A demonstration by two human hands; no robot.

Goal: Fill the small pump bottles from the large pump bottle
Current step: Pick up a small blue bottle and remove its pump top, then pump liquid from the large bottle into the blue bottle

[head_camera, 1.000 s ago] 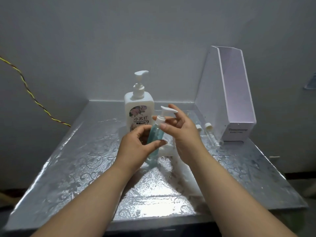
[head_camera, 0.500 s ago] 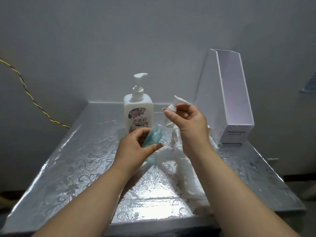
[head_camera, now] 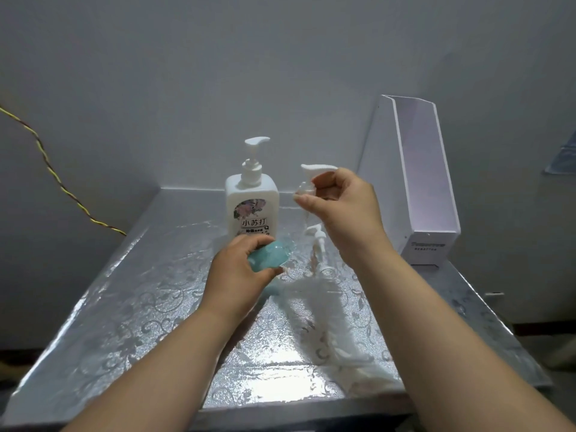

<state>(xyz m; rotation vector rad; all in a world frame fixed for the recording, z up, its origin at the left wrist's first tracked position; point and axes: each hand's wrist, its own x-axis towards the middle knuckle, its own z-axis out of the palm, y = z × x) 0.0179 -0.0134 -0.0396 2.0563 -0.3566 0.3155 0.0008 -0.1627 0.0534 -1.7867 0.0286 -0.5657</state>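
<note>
Head view: grips small teal bottle (head_camera: 269, 256) in left hand (head_camera: 238, 272) above table (head_camera: 124, 307) centre, pinches white pump head (head_camera: 311, 177) in right hand (head_camera: 346, 207) higher up, just before large pump bottle (head_camera: 252, 207) near back edge.

- Dim, cool, flat light; the grey wall (head_camera: 280, 73) darkens toward the upper corners.
- Hard glare patch on the glossy table (head_camera: 124, 307), lower centre of frame.
- Shadows weak and diffuse.
- Wide-angle bend at the frame edges; detail slightly soft throughout.
</note>
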